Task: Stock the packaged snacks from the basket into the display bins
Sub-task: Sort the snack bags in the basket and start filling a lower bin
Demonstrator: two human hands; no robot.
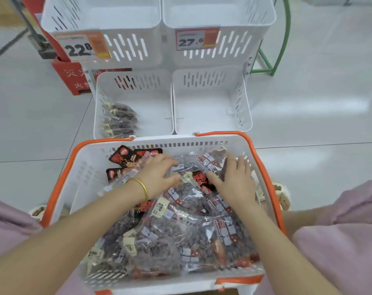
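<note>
A white basket (89, 171) with orange handles sits in front of me, full of several clear snack packs (159, 241) and a few black-and-red packs (123, 156). Both hands are down in its far half. My left hand (157, 173) rests with spread fingers on a clear pack (187, 165). My right hand (234, 179) lies flat on the packs beside it, fingers straight. Beyond the basket, the lower left display bin (159, 99) holds a row of dark snack packs (119, 120) along its left wall. The lower right display bin (210, 103) holds nothing.
Two upper white bins (138, 45) carry price tags reading 22.8 (78, 47) and 27.6 (191, 40). A red sign box (74, 79) stands on the floor at the left, a green metal frame (280, 39) at the right. My knees in pink fabric flank the basket.
</note>
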